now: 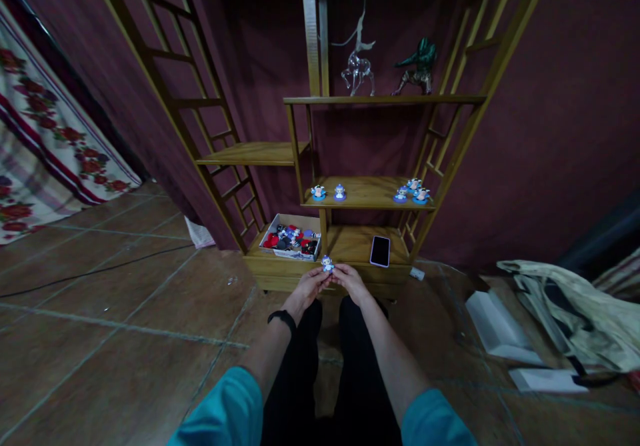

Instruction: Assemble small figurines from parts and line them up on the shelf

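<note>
Maroon wall fills the background, with an open wooden shelf unit before it on a brown tiled floor. In front of its lowest level, the person's left hand and right hand meet at a small purple-and-white figurine, held upright — fingers drawn close around its lower part, from both sides.

That grip looks secure, but it rests on fingertips and a tiny base. Should one hand let go before the other has it firmly, the piece could tip and drop past the person's legs to the hard tiles.

On the middle shelf, a pair of figurines stands at the left and a cluster of three at the right. The pieces sit near the front edge, so a careless knuckle might knock one off. Lower down, the open box of mixed red, black and white pieces and the phone flank the reach — a dragging wrist or forearm could catch the box's rim or nudge the phone.
</note>
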The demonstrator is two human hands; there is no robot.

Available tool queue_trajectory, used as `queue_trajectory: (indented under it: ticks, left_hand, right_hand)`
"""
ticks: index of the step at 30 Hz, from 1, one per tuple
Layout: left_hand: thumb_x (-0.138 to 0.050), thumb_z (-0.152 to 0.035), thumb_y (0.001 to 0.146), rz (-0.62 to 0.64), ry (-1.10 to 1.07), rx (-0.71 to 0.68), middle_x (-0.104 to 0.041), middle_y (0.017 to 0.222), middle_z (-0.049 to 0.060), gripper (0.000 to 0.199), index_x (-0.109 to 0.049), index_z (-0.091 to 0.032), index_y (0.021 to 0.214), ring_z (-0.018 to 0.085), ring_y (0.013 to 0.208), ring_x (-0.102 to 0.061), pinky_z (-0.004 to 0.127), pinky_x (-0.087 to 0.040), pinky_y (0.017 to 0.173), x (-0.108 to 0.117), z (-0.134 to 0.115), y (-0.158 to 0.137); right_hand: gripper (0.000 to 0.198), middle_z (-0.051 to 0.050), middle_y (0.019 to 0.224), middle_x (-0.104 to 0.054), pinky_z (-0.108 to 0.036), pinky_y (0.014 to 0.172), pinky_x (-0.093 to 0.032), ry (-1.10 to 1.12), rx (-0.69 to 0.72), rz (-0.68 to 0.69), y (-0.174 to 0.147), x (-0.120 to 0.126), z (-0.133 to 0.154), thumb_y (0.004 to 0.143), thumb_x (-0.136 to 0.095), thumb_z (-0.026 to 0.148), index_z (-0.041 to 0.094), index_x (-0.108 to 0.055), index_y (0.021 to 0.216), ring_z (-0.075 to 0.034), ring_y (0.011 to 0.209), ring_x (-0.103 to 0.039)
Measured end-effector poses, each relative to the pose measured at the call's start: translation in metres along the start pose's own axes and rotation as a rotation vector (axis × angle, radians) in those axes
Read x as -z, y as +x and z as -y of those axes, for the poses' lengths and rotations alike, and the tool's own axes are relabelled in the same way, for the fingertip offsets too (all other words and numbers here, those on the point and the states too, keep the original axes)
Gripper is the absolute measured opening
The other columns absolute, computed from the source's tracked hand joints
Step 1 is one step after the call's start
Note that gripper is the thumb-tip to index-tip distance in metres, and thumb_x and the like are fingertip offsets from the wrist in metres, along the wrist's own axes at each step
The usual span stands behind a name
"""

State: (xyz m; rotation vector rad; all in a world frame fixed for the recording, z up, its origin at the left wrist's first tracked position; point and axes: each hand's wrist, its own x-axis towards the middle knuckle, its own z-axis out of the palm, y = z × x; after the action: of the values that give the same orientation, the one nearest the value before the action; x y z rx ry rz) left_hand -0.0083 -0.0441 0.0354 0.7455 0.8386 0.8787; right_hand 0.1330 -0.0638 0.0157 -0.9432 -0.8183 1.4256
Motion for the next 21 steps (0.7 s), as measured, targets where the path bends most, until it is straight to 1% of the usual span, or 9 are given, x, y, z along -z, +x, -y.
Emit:
queue_trajectory:
  ticks: [5, 7, 9, 11, 13, 16, 21]
  left_hand:
    - [-0.073, -0.008, 0.059, -0.073, -0.017, -0.050, -0.067, 0.074, 0.006, 0.030, -0.064, -0.011, 0.087, 0.010, 0.064, -0.062, 0.019, -0.047, 0.062, 0.004, 0.004, 0.014]
    - [-0.073, -0.009, 0.057, -0.095, 0.037, -0.104, -0.066, 0.068, 0.004, 0.031, -0.063, -0.010, 0.086, 0.010, 0.059, -0.060, 0.020, -0.046, 0.059, 0.005, 0.006, 0.020]
    - [-0.073, -0.008, 0.055, -0.112, 0.125, -0.192, -0.065, 0.064, 0.002, 0.033, -0.063, -0.011, 0.086, 0.010, 0.055, -0.057, 0.021, -0.045, 0.056, 0.005, 0.009, 0.028]
    - [-0.071, -0.005, 0.052, -0.133, 0.202, -0.292, -0.065, 0.068, 0.001, 0.036, -0.062, -0.013, 0.086, 0.010, 0.058, -0.057, 0.021, -0.044, 0.057, 0.005, 0.012, 0.035]
    - [-0.069, -0.002, 0.051, -0.150, 0.250, -0.366, -0.066, 0.075, 0.002, 0.039, -0.062, -0.015, 0.088, 0.012, 0.065, -0.057, 0.022, -0.045, 0.062, 0.005, 0.015, 0.042]
    - [-0.066, -0.002, 0.054, -0.171, 0.300, -0.415, -0.066, 0.081, 0.003, 0.045, -0.061, -0.016, 0.096, 0.013, 0.071, -0.058, 0.023, -0.045, 0.067, 0.006, 0.019, 0.047]
    - [-0.061, -0.001, 0.058, -0.218, 0.414, -0.492, -0.065, 0.093, 0.005, 0.053, -0.058, -0.018, 0.109, 0.014, 0.075, -0.058, 0.026, -0.044, 0.075, 0.007, 0.017, 0.045]
  right_hand:
    - [0.042, -0.004, 0.093, -0.066, -0.030, 0.074, -0.048, -0.041, -0.009, -0.018, 0.009, -0.002, -0.002, 0.056, -0.072, 0.038, 0.019, -0.063, 0.093, -0.015, 0.077, -0.061]
    - [0.043, -0.005, 0.095, -0.066, -0.030, 0.074, -0.049, -0.059, -0.018, -0.030, 0.013, -0.002, -0.003, 0.056, -0.072, 0.038, 0.019, -0.063, 0.094, -0.016, 0.079, -0.062]
    - [0.044, -0.005, 0.096, -0.065, -0.030, 0.072, -0.049, -0.085, -0.028, -0.051, 0.017, -0.002, -0.004, 0.056, -0.072, 0.035, 0.020, -0.062, 0.096, -0.016, 0.079, -0.062]
    - [0.045, -0.004, 0.096, -0.065, -0.029, 0.071, -0.049, -0.116, -0.036, -0.072, 0.021, -0.002, -0.004, 0.056, -0.072, 0.032, 0.022, -0.061, 0.098, -0.017, 0.080, -0.061]
    - [0.045, -0.004, 0.094, -0.066, -0.029, 0.070, -0.049, -0.130, -0.041, -0.092, 0.024, -0.002, -0.004, 0.055, -0.071, 0.030, 0.022, -0.061, 0.099, -0.018, 0.081, -0.061]
    - [0.046, -0.004, 0.096, -0.065, -0.030, 0.070, -0.049, -0.120, -0.032, -0.087, 0.027, -0.002, -0.004, 0.057, -0.070, 0.029, 0.023, -0.059, 0.101, -0.019, 0.085, -0.061]
    - [0.045, -0.004, 0.110, -0.061, -0.030, 0.074, -0.049, -0.137, 0.003, -0.038, 0.024, -0.005, -0.001, 0.060, -0.066, 0.026, 0.026, -0.057, 0.104, -0.022, 0.101, -0.056]
